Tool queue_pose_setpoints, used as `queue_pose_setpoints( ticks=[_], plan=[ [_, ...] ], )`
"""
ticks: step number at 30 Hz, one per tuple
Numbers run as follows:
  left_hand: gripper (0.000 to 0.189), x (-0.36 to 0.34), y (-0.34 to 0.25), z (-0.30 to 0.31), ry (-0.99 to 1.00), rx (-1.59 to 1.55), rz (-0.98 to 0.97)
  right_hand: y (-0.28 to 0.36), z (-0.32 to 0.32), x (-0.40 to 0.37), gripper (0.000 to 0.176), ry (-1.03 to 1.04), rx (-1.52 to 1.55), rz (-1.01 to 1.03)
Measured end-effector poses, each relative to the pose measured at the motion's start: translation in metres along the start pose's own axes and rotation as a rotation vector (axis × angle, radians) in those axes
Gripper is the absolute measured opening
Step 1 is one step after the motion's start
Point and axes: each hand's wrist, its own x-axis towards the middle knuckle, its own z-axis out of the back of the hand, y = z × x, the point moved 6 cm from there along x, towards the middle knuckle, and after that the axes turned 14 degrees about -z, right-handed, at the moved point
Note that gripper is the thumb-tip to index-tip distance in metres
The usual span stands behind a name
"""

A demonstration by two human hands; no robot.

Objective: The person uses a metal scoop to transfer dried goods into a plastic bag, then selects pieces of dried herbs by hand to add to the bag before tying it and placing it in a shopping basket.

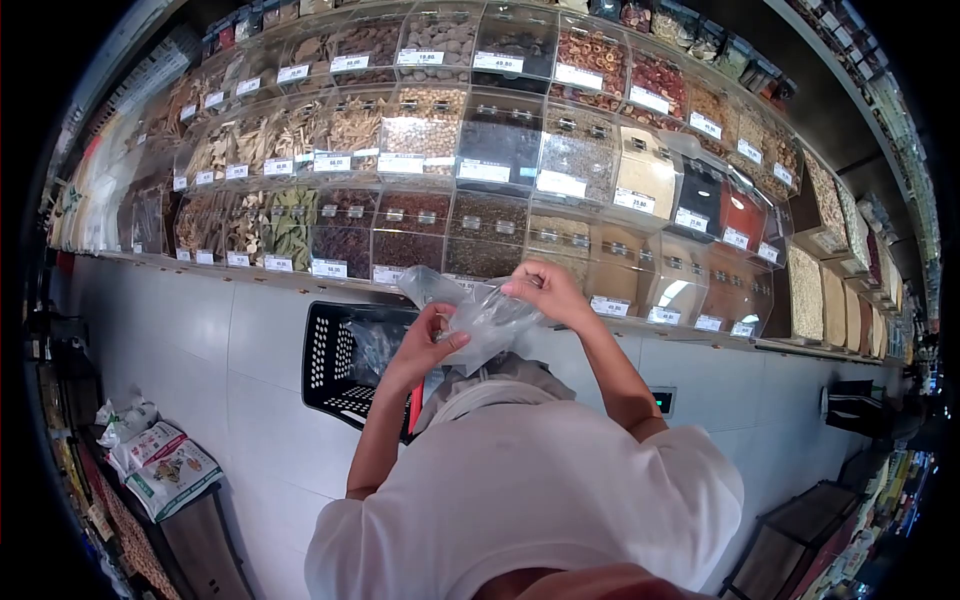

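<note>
A clear plastic bag is stretched between my two hands, in front of the lowest row of bins. My left hand grips its left side, thumb and fingers curled on the film. At the bag's upper right, my right hand pinches gathered plastic. Whatever the bag may contain cannot be made out through the glare and folds. Just below and left of my left hand stands a black shopping basket with a red handle. Inside it lies some clear plastic packaging.
Tiered clear bins of dried goods with price tags span the front. More grain bins continue at right. Printed sacks rest on a dark stand at lower left. A dark display case stands at lower right on the tiled floor.
</note>
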Motion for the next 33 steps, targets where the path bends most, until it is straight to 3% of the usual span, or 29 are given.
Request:
queue_pose_setpoints(
  ticks=[1,2,6,9,10,14,17,20,23,24,27,28,30,33],
  plan=[
    [0.034,0.002,-0.003,-0.006,0.029,0.233,-0.098,-0.001,-0.003,0.003,0.023,0.042,0.123,0.004],
    [0.031,0.0,-0.002,-0.004,0.043,0.308,-0.068,-0.005,-0.007,0.007,0.022,0.084,0.246,0.005],
    [0.021,0.003,0.018,0.01,-0.023,0.077,0.041,-0.009,-0.041,0.001,0.02,0.398,0.811,-0.183],
    [0.015,0.002,0.012,0.017,-0.035,-0.1,0.089,-0.022,-0.056,-0.002,0.023,0.525,0.978,-0.314],
    [0.015,0.001,0.016,0.02,-0.026,-0.141,0.079,-0.022,-0.06,0.0,0.018,0.655,1.076,-0.289],
    [0.018,0.0,0.021,0.028,-0.089,-0.464,0.178,-0.018,-0.062,-0.013,0.027,0.528,0.51,-0.247],
    [0.025,-0.002,0.019,0.023,-0.116,-0.731,0.184,-0.022,-0.055,-0.003,0.019,0.357,0.146,-0.142],
    [0.032,-0.008,-0.006,0.011,-0.38,-0.843,0.338,-0.034,-0.046,0.016,0.01,0.151,0.218,-0.021],
    [0.041,-0.013,0.036,0.004,-0.176,-0.73,0.37,-0.011,-0.031,0.023,0.005,-0.238,0.111,0.08],
    [0.049,-0.015,0.031,-0.001,-0.19,-0.597,0.379,0.005,-0.027,0.021,0.004,-0.332,0.0,0.133],
    [0.044,-0.014,0.018,-0.001,-0.171,-0.409,0.279,0.02,-0.038,0.019,0.006,-0.31,0.096,0.035],
    [0.032,-0.011,0.018,0.011,-0.165,-0.245,0.159,0.016,-0.046,0.022,0.009,-0.207,0.121,-0.024],
    [0.024,-0.012,0.018,0.035,-0.228,-0.324,0.189,0.008,-0.06,0.026,0.017,0.003,0.169,-0.137],
    [0.02,-0.014,0.011,0.06,-0.309,-0.541,0.194,0.017,-0.086,0.013,0.027,0.136,-0.261,0.004]
  ],
)
